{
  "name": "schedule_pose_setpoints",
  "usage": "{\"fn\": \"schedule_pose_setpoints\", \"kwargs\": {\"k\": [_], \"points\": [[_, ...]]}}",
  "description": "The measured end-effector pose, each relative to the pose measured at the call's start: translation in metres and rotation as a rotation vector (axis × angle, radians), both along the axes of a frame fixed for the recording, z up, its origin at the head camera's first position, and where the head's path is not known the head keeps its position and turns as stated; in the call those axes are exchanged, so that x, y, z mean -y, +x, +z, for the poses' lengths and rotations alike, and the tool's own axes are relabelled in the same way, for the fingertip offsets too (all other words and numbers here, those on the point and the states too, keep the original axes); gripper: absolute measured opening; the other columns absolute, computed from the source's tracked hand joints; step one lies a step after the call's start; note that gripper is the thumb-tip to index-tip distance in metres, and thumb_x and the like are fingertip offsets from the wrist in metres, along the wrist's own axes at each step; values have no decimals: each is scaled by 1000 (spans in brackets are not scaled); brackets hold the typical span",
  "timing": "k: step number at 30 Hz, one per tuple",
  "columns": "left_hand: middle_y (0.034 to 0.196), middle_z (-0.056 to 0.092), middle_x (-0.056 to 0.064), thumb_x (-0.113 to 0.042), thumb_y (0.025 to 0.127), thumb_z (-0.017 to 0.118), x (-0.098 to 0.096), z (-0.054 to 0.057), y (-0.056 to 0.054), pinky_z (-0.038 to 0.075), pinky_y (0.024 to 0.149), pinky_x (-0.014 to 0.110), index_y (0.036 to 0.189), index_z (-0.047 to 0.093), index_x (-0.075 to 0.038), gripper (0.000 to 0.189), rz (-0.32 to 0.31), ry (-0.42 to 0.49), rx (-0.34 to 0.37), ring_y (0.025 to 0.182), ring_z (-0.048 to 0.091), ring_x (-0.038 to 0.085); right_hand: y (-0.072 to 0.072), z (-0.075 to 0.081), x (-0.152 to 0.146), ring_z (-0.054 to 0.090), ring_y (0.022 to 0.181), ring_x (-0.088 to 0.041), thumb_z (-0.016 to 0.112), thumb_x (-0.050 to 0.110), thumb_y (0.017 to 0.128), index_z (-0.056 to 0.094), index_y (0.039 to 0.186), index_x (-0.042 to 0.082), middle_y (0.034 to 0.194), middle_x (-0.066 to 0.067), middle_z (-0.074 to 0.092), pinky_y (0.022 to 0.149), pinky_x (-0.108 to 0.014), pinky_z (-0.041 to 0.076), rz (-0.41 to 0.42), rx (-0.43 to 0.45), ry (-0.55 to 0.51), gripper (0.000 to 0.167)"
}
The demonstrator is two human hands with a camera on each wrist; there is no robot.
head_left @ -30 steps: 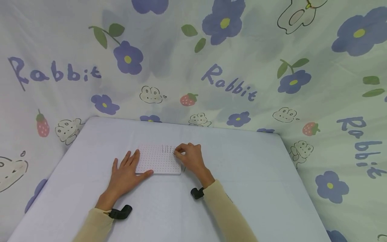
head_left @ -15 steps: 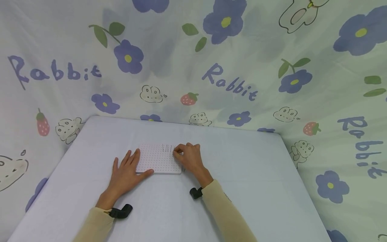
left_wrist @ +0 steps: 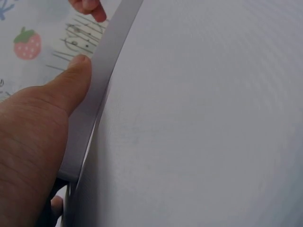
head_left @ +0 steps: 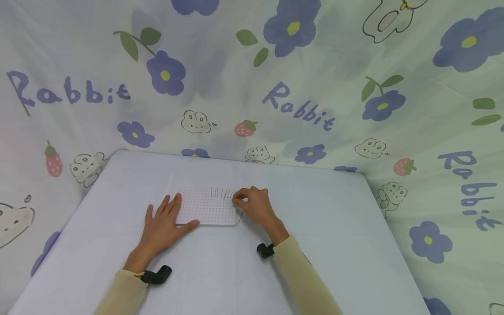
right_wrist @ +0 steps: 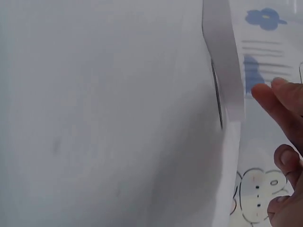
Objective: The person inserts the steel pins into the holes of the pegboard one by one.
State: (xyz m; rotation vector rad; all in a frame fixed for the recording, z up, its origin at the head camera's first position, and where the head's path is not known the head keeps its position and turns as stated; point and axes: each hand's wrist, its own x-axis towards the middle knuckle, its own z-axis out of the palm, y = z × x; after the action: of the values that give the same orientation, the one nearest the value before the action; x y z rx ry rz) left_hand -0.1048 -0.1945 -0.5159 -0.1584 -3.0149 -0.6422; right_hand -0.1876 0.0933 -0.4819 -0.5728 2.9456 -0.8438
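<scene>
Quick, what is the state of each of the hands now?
Left hand: open, fingers flat, pressing on the white pegboard.
Right hand: fingers curled at the row of thin pins; whether it pinches one cannot be told.

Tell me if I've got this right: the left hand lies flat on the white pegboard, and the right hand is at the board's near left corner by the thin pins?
Not quite. The right hand is at the far right corner of the pegboard, by the pins, as the head view shows. The left hand does lie flat on it.

White table (head_left: 323, 245); floral "Rabbit" backdrop cloth (head_left: 299, 87).
</scene>
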Motion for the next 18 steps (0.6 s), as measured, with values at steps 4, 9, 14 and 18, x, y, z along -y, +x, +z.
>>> {"fn": "schedule_pose_setpoints", "kwargs": {"k": [4, 9, 14, 18], "points": [[162, 27, 24, -74, 86, 58, 0, 1, 1, -2, 115, 71, 159, 20, 2, 112, -4, 8, -4, 151, 16, 45, 3, -5, -16, 51, 82, -7, 74, 30, 93, 75, 103, 30, 100, 17, 75, 92, -43, 32, 23, 36, 30, 10], [162, 27, 24, -75, 85, 59, 1, -1, 1, -1, 115, 71, 159, 20, 1, 112, 2, 1, 0, 151, 17, 44, 5, -12, -27, 50, 84, -7, 75, 27, 92, 74, 108, 32, 105, 21, 74, 89, -43, 32, 76, 41, 137, 17], [162, 27, 23, -76, 84, 59, 1, -3, 0, -1, 115, 70, 159, 20, 0, 113, 2, -4, -3, 152, 17, 44, 6, -13, -30, 51, 90, -8, 78, 24, 89, 75, 109, 31, 104, 21, 72, 87, -45, 32, 93, 12, 215, 22], [162, 27, 23, -76, 84, 59, 0, -3, 0, -1, 116, 70, 159, 20, 0, 114, 5, -5, -2, 152, 16, 44, 6, -10, -30, 52, 91, -9, 81, 26, 86, 76, 107, 30, 102, 20, 71, 86, -45, 32, 96, 9, 259, 22]]}}
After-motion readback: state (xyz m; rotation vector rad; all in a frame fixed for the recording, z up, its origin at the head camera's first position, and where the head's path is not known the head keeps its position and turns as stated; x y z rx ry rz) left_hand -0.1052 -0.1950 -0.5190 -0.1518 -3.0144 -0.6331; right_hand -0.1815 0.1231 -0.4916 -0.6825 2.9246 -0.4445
